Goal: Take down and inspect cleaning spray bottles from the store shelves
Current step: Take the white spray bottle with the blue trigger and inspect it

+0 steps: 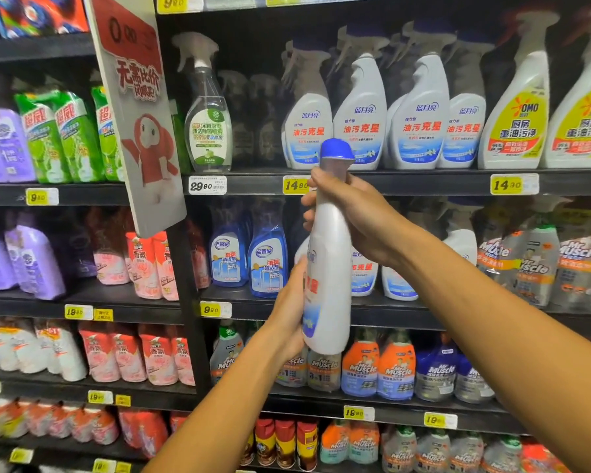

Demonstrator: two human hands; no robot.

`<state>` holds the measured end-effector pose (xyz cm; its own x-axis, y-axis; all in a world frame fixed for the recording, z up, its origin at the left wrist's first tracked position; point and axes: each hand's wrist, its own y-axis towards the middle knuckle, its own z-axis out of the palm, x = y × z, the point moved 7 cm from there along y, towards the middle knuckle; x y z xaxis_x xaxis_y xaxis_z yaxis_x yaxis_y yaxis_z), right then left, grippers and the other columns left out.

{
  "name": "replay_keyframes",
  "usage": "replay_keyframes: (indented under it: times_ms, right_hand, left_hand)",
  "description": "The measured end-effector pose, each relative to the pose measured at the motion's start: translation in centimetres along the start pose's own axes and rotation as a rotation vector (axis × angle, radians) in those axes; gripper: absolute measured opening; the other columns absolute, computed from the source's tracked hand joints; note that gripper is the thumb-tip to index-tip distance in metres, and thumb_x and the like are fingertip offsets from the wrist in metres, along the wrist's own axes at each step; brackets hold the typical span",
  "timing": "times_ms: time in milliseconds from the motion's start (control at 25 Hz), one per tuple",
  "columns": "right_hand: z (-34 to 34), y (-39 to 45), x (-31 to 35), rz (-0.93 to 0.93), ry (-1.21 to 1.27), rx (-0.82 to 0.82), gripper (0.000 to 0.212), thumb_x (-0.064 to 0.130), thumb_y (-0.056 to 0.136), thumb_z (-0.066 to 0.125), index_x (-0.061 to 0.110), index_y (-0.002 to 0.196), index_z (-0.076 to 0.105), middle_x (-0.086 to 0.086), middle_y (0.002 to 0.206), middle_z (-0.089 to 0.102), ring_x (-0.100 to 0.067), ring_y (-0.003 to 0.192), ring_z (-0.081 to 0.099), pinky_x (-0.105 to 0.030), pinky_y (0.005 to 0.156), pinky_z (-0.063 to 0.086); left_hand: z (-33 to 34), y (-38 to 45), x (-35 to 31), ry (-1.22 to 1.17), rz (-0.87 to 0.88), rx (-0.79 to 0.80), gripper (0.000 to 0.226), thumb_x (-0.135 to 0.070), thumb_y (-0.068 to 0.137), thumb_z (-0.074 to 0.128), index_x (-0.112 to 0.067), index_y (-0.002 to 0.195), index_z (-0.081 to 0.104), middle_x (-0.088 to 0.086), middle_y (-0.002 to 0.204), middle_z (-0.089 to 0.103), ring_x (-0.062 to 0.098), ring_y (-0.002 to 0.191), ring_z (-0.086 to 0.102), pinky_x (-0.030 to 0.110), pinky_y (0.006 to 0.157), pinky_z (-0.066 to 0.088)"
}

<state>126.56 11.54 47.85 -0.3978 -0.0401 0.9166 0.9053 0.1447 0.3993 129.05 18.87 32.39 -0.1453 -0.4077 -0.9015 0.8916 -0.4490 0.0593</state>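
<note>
A white spray bottle with a blue trigger cap is held in front of the store shelves, clear of every shelf board and roughly level with the second and third rows of product. Its long axis stands close to upright, cap uppermost and leaning slightly to the right, base lowest; the printed label is turned to the left, so only a sliver of red and blue print shows at the bottle's left edge. The right hand is closed about the narrow neck just below the cap, fingers wrapped round the far side and the forearm reaching in from the lower right. The left hand cups the lower body from the left, palm against the label side, its fingers hidden behind the bottle, the forearm rising from the bottom centre. Both hands are thus in contact with the bottle, right above and left below, so the bottle lies between them along its own axis. Matching bottles stand in a row on the shelf behind and above, beside yellow-labelled sprays. Judged from this grip, inspection likely calls for a turn about the upright axis to bring the label toward the viewer; the narrow neck grip could slip during such a twist.
</note>
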Motion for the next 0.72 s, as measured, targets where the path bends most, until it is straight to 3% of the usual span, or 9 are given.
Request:
replay_keyframes:
  times_ms: [120,240,360,480,560,720]
  right_hand:
    - [0.6,-0.5,-0.2,0.034,0.076,0.145,0.031,0.042,0.093,0.058,0.013,0.103,0.06,-0.01,0.09,0.071,-0.024,0.08,0.067,-0.043,0.086,0.056]
    - [0.7,-0.8,-0.4,0.006,0.129,0.196,0.036,0.047,0.084,0.057,0.014,0.099,0.06,-0.009,0.088,0.074,-0.022,0.081,0.07,-0.039,0.084,0.058]
    - [0.1,-0.2,-0.4,-0.043,-0.039,0.075,0.041,0.051,0.085,0.06,0.011,0.091,0.062,-0.013,0.089,0.074,-0.022,0.078,0.071,-0.038,0.081,0.059]
    - [-1.0,0.2,-0.2,-0.067,-0.197,-0.081,0.04,0.054,0.086,0.063,0.014,0.09,0.062,-0.002,0.079,0.075,-0.015,0.072,0.073,-0.028,0.068,0.061]
    - [-1.5,0.2,0.1,-0.094,-0.223,-0.156,0.035,0.054,0.084,0.067,0.019,0.084,0.062,0.006,0.067,0.072,-0.009,0.065,0.072,-0.02,0.059,0.058]
    - [-1.5,0.5,0.1,-0.105,-0.201,-0.207,0.035,0.049,0.085,0.07,0.014,0.084,0.061,0.002,0.069,0.071,-0.008,0.058,0.069,-0.018,0.053,0.055]
  left_hand:
    - [2.6,-1.3,0.8,-0.085,-0.255,0.363,0.036,-0.044,0.074,0.076,-0.01,0.082,0.069,0.008,0.072,0.068,0.023,0.059,0.067,0.031,0.06,0.056]
    - [3.9,-2.2,0.8,-0.077,-0.325,0.52,0.033,-0.032,0.074,0.08,-0.006,0.087,0.066,0.011,0.074,0.069,0.025,0.061,0.068,0.034,0.062,0.056]
    - [3.4,-2.4,0.3,-0.09,-0.301,0.525,0.039,-0.037,0.082,0.074,-0.005,0.103,0.071,0.015,0.095,0.072,0.029,0.082,0.072,0.04,0.076,0.059]
    - [1.2,-2.1,0.3,-0.192,-0.196,0.449,0.066,-0.058,0.096,0.044,-0.01,0.14,0.051,0.022,0.139,0.053,0.043,0.127,0.051,0.059,0.111,0.034]
    - [0.8,-2.3,0.0,-0.249,-0.112,0.401,0.075,-0.065,0.09,0.045,-0.014,0.144,0.046,0.023,0.148,0.044,0.045,0.137,0.038,0.062,0.117,0.019]
    - [1.5,-2.0,-0.4,-0.216,-0.035,0.423,0.084,-0.071,0.083,0.046,-0.016,0.146,0.043,0.024,0.15,0.041,0.048,0.139,0.033,0.064,0.116,0.018]
